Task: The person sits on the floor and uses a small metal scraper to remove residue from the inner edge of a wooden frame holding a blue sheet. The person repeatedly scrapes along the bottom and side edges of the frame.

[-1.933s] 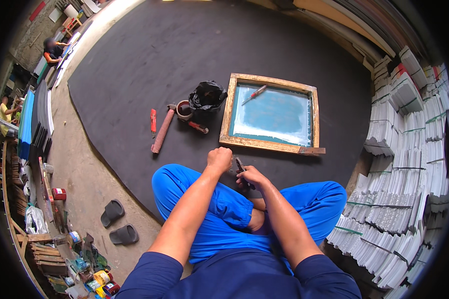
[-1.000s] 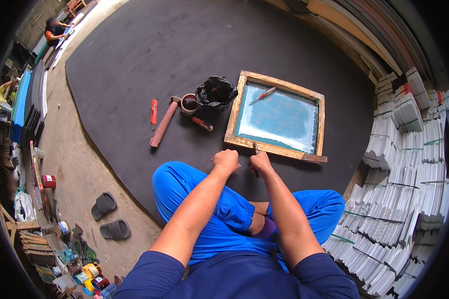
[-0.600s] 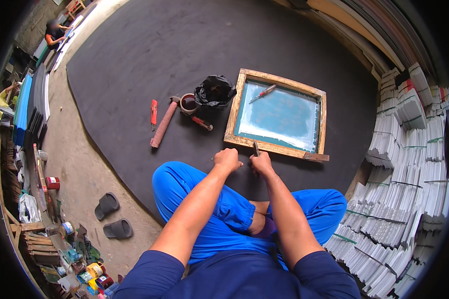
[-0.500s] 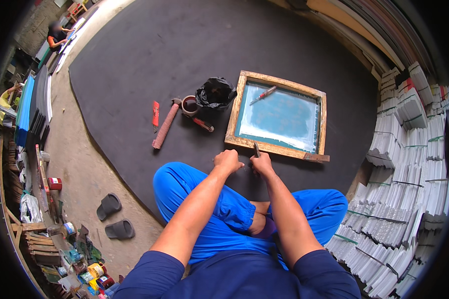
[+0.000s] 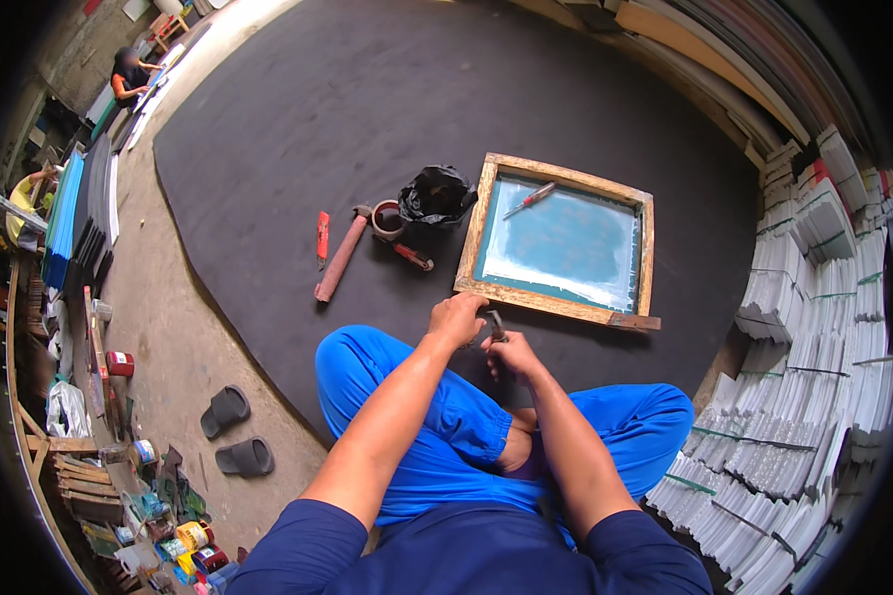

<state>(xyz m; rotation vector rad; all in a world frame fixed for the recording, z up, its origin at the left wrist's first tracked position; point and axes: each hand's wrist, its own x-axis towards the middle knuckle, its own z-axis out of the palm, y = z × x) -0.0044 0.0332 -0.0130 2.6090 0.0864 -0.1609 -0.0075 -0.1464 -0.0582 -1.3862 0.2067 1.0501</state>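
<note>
My right hand [image 5: 511, 352] is closed around a dark metal tool that looks like pliers [image 5: 497, 323], its head pointing up and away from me. Close beside it, my left hand [image 5: 456, 319] has curled fingers near the tool's head; what they pinch, if anything, is too small to make out. Both hands are just short of the near left corner of a wooden screen-printing frame [image 5: 556, 303]. Teal mesh with whitish patches fills the frame. A slim red-and-grey tool [image 5: 530, 199] lies across the far left part of the mesh.
Left of the frame are a black plastic bag [image 5: 435, 194], a tape roll [image 5: 388, 219], a red-handled tool [image 5: 413, 257], a pinkish rod [image 5: 342, 260] and a red cutter [image 5: 322, 239], all on a dark mat [image 5: 268, 129]. Bundled white sheets [image 5: 764, 436] line the right. Black sandals [image 5: 230, 410] lie left.
My right hand has moved a little left and nearer to me, tilting the tool's head toward my left hand. The left hand has shifted slightly. The objects on the mat stay in place.
</note>
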